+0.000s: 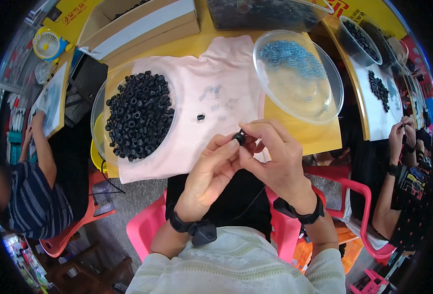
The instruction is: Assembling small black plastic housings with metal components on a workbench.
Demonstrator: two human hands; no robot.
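My left hand (207, 169) pinches a small black round plastic part (238, 137) between thumb and fingers, above the near edge of a pale pink cloth (197, 78). My right hand (278, 154) meets it there, its thumb and forefinger closed at the part's upper right side; anything tiny between those fingertips is hidden. On the cloth ahead lies one loose black piece (201, 117). Beyond it are several scattered small silvery pieces (211, 91). To the left, a clear round tub (174, 90) is heaped with hollow black plastic pieces (140, 115).
At right, a clear round tub (341, 95) holds tiny bluish metal pieces (292, 59). A cardboard box (148, 29) and a clear bin (270, 14) stand behind. People work at side tables, left (35, 186) and right (393, 196). Pink chairs (145, 228) are close by.
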